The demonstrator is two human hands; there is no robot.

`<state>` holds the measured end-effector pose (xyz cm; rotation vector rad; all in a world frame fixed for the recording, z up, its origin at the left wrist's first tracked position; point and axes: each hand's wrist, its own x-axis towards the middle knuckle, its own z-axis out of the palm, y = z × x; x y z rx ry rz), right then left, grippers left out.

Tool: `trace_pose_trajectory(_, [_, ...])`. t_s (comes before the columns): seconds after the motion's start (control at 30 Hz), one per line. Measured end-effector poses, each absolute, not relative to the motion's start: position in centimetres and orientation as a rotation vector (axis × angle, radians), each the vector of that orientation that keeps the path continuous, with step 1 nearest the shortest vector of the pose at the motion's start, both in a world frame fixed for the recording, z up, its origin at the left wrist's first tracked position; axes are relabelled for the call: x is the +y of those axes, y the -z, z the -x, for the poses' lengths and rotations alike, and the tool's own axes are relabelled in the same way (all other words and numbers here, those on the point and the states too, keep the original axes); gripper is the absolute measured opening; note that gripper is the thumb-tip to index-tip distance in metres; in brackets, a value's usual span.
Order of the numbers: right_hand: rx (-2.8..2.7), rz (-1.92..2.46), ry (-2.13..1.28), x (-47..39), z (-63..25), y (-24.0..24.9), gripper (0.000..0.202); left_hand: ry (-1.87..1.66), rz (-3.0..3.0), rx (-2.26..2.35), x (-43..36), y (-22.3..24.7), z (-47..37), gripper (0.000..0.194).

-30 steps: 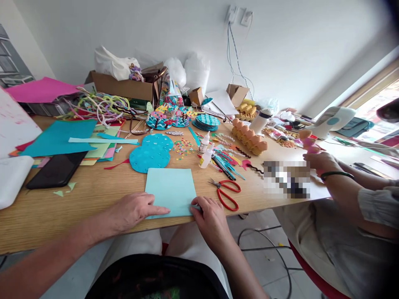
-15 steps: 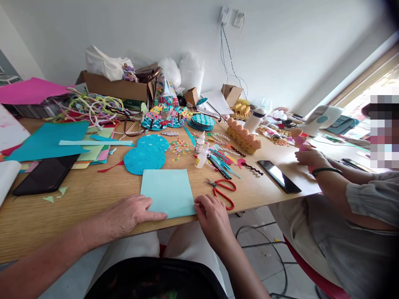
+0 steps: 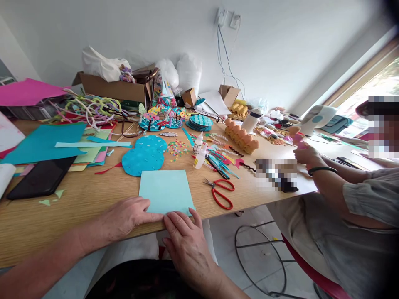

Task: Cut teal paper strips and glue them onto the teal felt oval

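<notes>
A light aqua sheet of paper (image 3: 166,189) lies near the table's front edge. My left hand (image 3: 134,216) rests on its lower left corner, the index finger stretched along the near edge and the other fingers curled. Flat fingers of my right hand (image 3: 185,232) press on that same edge, their tips beside my left index fingertip. Right of the paper lie red-handled scissors (image 3: 221,193), their blades slightly apart. Behind the paper are blue rounded cut-outs (image 3: 142,162), and two small glue bottles (image 3: 199,153) stand close by.
A black phone (image 3: 42,176) and coloured paper sheets (image 3: 46,141) lie at the left. Pens (image 3: 218,166), an orange egg-carton strip (image 3: 241,137) and paper confetti (image 3: 177,149) are farther back. At the right a person's hands (image 3: 307,155) hold a pink item above the table.
My right hand has moved left from the paper's right corner to the middle of its near edge, its fingers now flat. My left hand has stayed in place.
</notes>
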<state>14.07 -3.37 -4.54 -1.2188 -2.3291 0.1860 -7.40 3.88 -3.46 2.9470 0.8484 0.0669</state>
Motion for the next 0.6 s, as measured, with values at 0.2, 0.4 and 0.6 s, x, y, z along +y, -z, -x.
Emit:
trace_pose_trajectory(0.2, [-2.339, 1.260, -0.087, -3.7, -15.2, 5.1, 0.037, -0.013, -2.963, 0.882, 3.9, 3.2, 7.2, 0.054])
trace_pose_trajectory(0.4, [-2.402, 1.306, 0.064, -3.8, -17.8, 5.1, 0.035, -0.007, -2.897, 0.903, 3.8, 3.2, 7.2, 0.057])
trace_pose_trajectory(0.6, [-2.261, 1.391, 0.139, -3.8, -20.2, 4.6, 0.031, -0.119, -2.858, 0.904, 3.8, 3.9, 7.6, 0.054])
